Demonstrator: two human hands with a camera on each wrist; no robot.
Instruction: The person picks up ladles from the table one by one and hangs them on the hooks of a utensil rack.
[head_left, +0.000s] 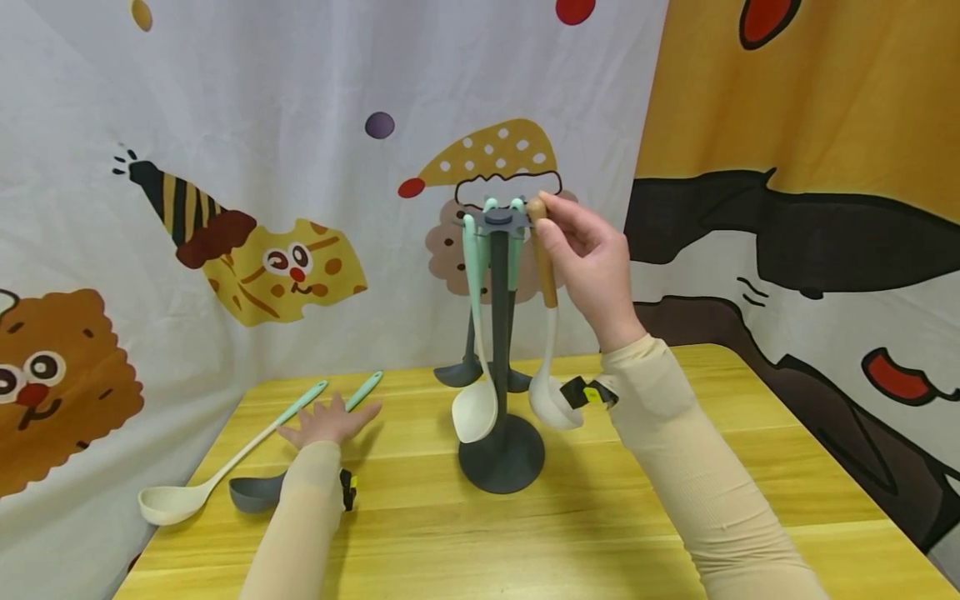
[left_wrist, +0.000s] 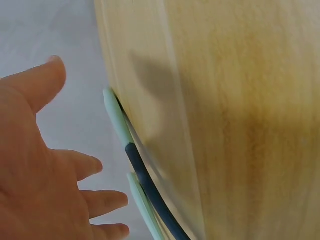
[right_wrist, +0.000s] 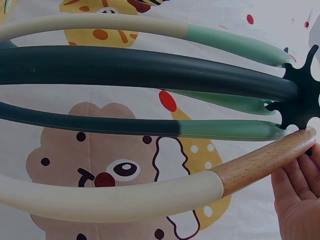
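My right hand (head_left: 594, 271) pinches the top of the wooden handle of a white ladle (head_left: 547, 287), right at the hooked top of a dark grey utensil rack (head_left: 500, 333). In the right wrist view, the handle's end meets the rack's hooks, with the fingers (right_wrist: 296, 177) behind it. My left hand (head_left: 330, 423) is spread, fingers straight, over two utensils on the table. One is a dark grey ladle (head_left: 255, 493) with a mint handle, partly hidden by the forearm; the other is a white ladle (head_left: 176, 502), also mint-handled. The left palm (left_wrist: 30, 165) holds nothing.
On the rack hang a white mint-handled spoon (head_left: 475, 411) in front and dark mint-handled utensils (head_left: 459, 372) behind. The rack's round base (head_left: 501, 467) stands on the wooden table (head_left: 420, 542). A cartoon-printed curtain (head_left: 300, 125) hangs behind the table.
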